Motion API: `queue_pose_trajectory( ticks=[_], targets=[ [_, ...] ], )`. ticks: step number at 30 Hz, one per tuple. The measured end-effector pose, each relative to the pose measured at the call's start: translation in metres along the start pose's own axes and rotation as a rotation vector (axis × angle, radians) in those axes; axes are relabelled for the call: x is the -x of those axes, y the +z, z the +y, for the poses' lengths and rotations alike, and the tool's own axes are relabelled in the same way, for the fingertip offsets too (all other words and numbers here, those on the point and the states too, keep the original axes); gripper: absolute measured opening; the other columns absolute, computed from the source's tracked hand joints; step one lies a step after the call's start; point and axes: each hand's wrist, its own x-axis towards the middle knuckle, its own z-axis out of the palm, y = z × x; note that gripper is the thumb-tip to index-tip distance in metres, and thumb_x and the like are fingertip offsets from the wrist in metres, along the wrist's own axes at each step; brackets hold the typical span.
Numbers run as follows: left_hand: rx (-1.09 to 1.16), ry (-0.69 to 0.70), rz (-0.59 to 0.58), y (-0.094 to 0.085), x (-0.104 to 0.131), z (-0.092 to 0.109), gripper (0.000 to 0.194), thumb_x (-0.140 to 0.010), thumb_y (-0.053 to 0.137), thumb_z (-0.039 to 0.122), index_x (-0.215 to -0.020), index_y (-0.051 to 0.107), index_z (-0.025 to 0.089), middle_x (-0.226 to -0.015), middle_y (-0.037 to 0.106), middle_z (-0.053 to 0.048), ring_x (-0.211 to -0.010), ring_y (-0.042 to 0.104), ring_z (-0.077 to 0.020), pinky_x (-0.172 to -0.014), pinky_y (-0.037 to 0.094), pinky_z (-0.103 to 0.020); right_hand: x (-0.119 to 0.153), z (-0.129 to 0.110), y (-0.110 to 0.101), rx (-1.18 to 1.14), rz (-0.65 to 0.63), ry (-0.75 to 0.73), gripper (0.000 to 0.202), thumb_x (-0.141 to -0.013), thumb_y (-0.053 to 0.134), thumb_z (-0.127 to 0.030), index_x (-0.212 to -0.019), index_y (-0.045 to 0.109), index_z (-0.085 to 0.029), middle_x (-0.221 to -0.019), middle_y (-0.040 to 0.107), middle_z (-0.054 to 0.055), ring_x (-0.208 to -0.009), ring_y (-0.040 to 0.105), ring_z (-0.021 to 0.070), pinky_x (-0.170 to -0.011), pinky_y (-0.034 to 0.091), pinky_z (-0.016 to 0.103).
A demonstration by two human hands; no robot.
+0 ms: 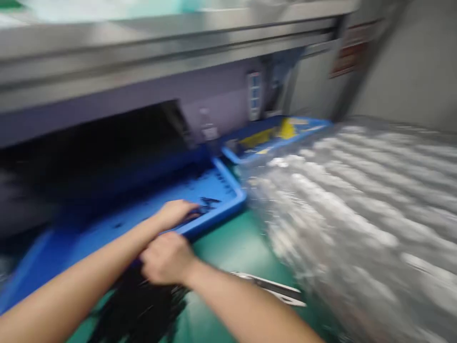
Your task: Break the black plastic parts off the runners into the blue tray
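Observation:
My left hand (176, 213) reaches over the front rim of a blue tray (228, 205). Its fingers extend, slightly apart, beside small thin black pieces (210, 202) on the tray floor; blur hides whether they touch. Just in front of that rim, my right hand (167, 258) is closed in a fist, and what it grips is hidden. Below the fist, a heap of thin black pieces (143, 309) lies on the green work surface (235, 243). Partly behind my right forearm rests a long, narrow tool with pale edges and a dark middle (278, 289).
Clear ribbed plastic packaging (357, 214) fills the right side. Behind it stands another blue tray (303, 125) containing yellow items. A dark panel (107, 138) leans over the near tray's back. A small clear bottle (209, 127) stands beyond. Overhead runs a metal shelf edge (160, 52).

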Motion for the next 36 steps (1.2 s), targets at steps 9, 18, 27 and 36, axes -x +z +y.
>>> queue_pose_trajectory(
  ticks=[9, 18, 27, 36],
  targets=[
    [0.032, -0.419, 0.360, -0.047, 0.087, -0.083, 0.014, -0.081, 0.048, 0.028, -0.079, 0.055, 0.016, -0.062, 0.051, 0.003, -0.059, 0.048, -0.0093, -0.059, 0.038, -0.020, -0.007, -0.003, 0.007, -0.346, 0.297, 0.005, 0.021, -0.080, 0.036, -0.007, -0.080, 0.056, -0.012, -0.085, 0.059, 0.008, -0.080, 0.052, 0.0193, -0.074, 0.037, 0.032],
    [0.118, -0.896, 0.709, -0.152, 0.208, -0.161, 0.023, -0.086, 0.044, 0.030, -0.095, 0.051, 0.010, -0.078, 0.053, -0.002, -0.061, 0.051, -0.0088, -0.054, 0.046, -0.022, -0.008, -0.007, 0.007, -0.287, 0.300, 0.008, 0.023, -0.082, 0.037, -0.011, -0.076, 0.058, -0.013, -0.083, 0.061, 0.006, -0.078, 0.054, 0.0177, -0.073, 0.037, 0.030],
    [-0.167, -1.007, 0.699, -0.153, 0.235, -0.187, 0.024, -0.082, 0.051, 0.026, -0.102, 0.051, 0.013, -0.106, 0.049, -0.008, -0.097, 0.048, -0.0202, -0.083, 0.042, -0.041, -0.009, -0.010, 0.000, -0.268, 0.292, -0.014, 0.023, -0.082, 0.035, -0.011, -0.076, 0.057, -0.013, -0.081, 0.061, 0.006, -0.076, 0.054, 0.0181, -0.072, 0.037, 0.030],
    [-0.277, -0.571, 0.311, -0.073, 0.138, -0.170, 0.024, -0.082, 0.051, 0.026, -0.102, 0.051, 0.013, -0.106, 0.050, -0.007, -0.094, 0.049, -0.0186, -0.083, 0.042, -0.039, -0.008, -0.011, 0.002, -0.271, 0.260, 0.003, 0.023, -0.081, 0.035, -0.010, -0.078, 0.057, -0.014, -0.083, 0.061, 0.006, -0.079, 0.054, 0.0182, -0.073, 0.038, 0.031]
  ],
)
